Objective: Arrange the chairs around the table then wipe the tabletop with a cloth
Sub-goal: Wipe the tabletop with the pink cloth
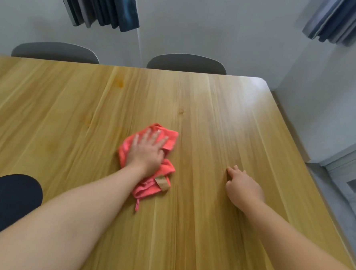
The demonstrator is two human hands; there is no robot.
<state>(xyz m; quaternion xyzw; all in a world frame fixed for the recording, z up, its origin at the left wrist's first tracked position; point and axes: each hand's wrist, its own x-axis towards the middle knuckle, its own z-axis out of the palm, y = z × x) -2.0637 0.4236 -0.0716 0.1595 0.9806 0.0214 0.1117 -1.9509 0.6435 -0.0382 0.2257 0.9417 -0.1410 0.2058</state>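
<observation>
Wiping step: left hand (147,151), fingers spread flat, presses cloth (169,143) onto counter (216,108); right hand (242,185) rests loosely curled, empty. Next, probably: broad sweeps.

One wide-angle head view looks forward and down across the table (216,108) from its near side. It sits close above it, facing the far wall (200,32).

1. A dark blue curtain (99,4) hangs in heavy folds at the upper left, its hem ending partway down the wall.
2. A paler grey-blue curtain (342,21) hangs in the upper right corner.
3. A plain white wall (200,32) fills the background, with a corner seam between the curtains.
4. Pale grey floor (339,207) shows at the lower right.
5. A white-framed door (352,166) with a glass panel stands at the right edge.
</observation>
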